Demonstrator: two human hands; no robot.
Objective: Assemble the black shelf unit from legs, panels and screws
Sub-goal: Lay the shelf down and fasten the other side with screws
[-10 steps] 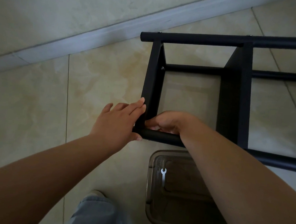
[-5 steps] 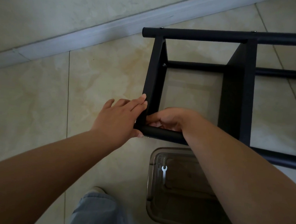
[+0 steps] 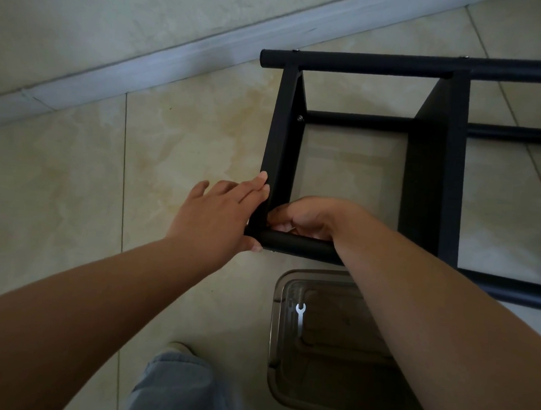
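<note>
The black shelf unit (image 3: 431,171) lies on its side on the tiled floor (image 3: 187,141). The left hand (image 3: 217,217) braces the end panel (image 3: 281,148) with straight fingers pressed together. The right hand (image 3: 306,217) curls inside the corner above the near leg (image 3: 298,243) — probably seating a screw, though what it pinches is hidden. Next, likely the small wrench (image 3: 300,315) in the clear plastic bin (image 3: 274,333).

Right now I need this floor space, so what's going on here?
A person is assembling a black shelf unit lying on its side on the tiled floor. The left hand presses flat against the end panel at the near leg; the right hand curls inside that corner. A small wrench lies in a clear container.
</note>
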